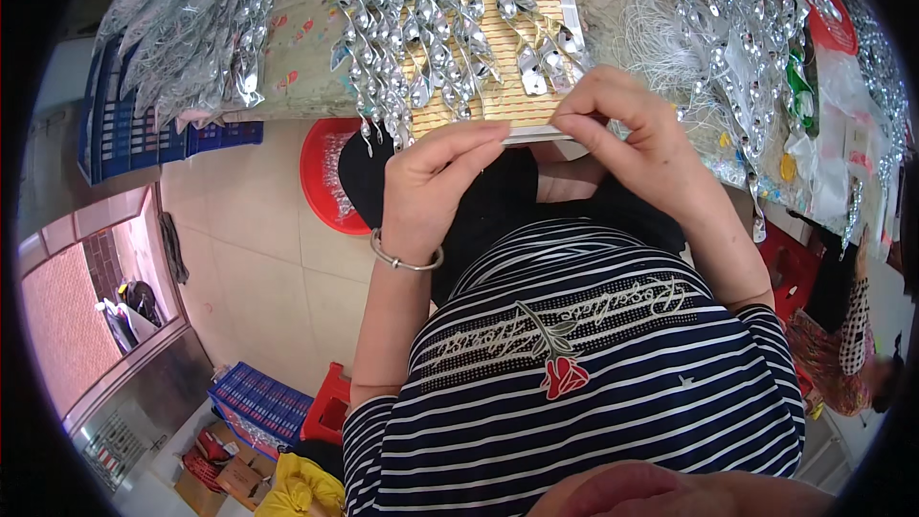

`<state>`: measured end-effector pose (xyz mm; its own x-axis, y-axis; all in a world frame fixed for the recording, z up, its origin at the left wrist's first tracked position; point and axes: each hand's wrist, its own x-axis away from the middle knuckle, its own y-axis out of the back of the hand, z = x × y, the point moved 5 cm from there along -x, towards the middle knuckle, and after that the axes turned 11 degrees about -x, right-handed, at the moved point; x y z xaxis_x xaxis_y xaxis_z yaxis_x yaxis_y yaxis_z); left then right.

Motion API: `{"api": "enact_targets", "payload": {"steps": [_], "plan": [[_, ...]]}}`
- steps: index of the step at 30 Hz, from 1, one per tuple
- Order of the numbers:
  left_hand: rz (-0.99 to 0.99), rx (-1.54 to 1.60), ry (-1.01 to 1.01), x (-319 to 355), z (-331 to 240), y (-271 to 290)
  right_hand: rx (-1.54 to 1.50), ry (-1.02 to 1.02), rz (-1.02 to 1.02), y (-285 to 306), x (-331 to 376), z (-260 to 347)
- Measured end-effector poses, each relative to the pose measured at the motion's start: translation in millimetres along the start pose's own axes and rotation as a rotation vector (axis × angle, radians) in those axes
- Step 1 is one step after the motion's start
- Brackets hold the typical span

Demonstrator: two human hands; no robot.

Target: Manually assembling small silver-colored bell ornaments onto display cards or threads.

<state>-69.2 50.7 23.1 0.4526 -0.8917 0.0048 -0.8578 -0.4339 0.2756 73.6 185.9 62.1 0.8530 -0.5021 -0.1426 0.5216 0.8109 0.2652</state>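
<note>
At the near edge of the work table, my left hand [421, 182] has its thumb and fingers pressed together in a pinch. Just to its right, my right hand [632, 129] pinches with thumb and bent forefinger. Anything held in either pinch is too small to make out. Between the fingertips runs the pale near edge of a board [538, 134] with a yellow slatted surface. Twisted silver foil strands [421, 29] lie across this board beyond my left hand. A shorter bunch of silver twists [548, 62] lies close beyond my right fingers.
White string [661, 33] and more silver twists [737, 10] cover the table's right side. Clear-wrapped silver strips [191, 33] hang over a blue crate [129, 124] at left. Under the table's edge stands a red basin [316, 177]. Another person [842, 345] is at right.
</note>
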Motion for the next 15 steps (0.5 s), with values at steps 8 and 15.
{"api": "enact_targets", "payload": {"steps": [8, 15], "plan": [[0.042, 0.354, 0.257, -8, -3, -24, -0.029, 0.029, -0.006, -9, -9, -1], [0.077, 0.353, 0.285, -7, 7, -23, -0.104, -0.094, -0.117, 8, -6, -15]]}}
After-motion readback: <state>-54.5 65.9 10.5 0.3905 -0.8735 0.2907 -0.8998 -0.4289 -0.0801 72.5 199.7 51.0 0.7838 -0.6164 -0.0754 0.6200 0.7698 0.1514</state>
